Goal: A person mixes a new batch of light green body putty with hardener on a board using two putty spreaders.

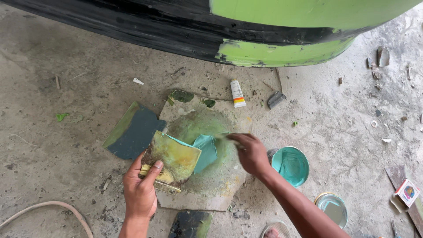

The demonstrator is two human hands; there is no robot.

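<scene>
A large curved body [273, 31], black on one side and bright green on the other, fills the top of the view above a grey concrete floor [66, 57]. On the floor lies a flat mixing board [207, 194], smeared green at its middle, with a dark grey sheet [134, 132] just beside its left edge. An open tin of teal filler [291, 165] stands to the right of the board, and its lid [333, 208] lies nearer the person, apart from the tin. The left hand [140, 189] is closed around a stained yellow-green spreader plate [174, 158], thumb on top, holding it tilted over the board's left part. A teal blob of putty [206, 150] sits against the plate's right edge, over the board. The right hand [252, 154] is closed on a thin, blurred tool [227, 136] whose tip meets the putty. A small white tube [238, 93] lies beyond the board, near the curved body.
</scene>
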